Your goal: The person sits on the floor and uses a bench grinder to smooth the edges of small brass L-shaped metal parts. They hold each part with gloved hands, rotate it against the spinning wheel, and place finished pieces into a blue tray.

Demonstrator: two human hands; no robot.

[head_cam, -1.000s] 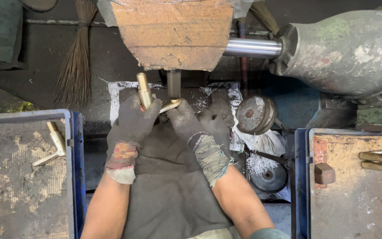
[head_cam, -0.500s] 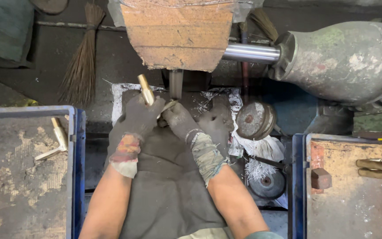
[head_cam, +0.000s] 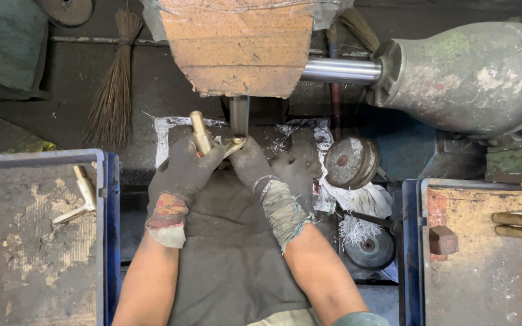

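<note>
While you lean over the bench, a blue tray (head_cam: 109, 199) sits at your far left with a brass fitting (head_cam: 81, 194) lying loose on its worn floor, and a bundle of broom bristles (head_cam: 113, 90) rests on the dark surface beyond it. Your left hand (head_cam: 183, 170), in a dark glove with a frayed, colourful cuff, is closed around a brass piece (head_cam: 201, 134), whose rod-like end sticks up and away from your fingers. Just beside it, your right hand (head_cam: 254, 168), also gloved, has its fingers curled onto the lower end of the same brass piece, pressing it against the narrow polishing wheel (head_cam: 238, 116) that hangs below the cardboard guard (head_cam: 240, 45). A dark cloth (head_cam: 231, 253) covers your lap under both forearms. To the right, a steel shaft (head_cam: 341, 70) runs from behind the guard into the grey motor housing (head_cam: 472, 75). Spare discs (head_cam: 348, 162) lie below it near white shreds (head_cam: 357, 228). At the far right, a second blue tray (head_cam: 412, 241) holds a small brown block (head_cam: 443, 239) and more brass parts (head_cam: 521, 224).
</note>
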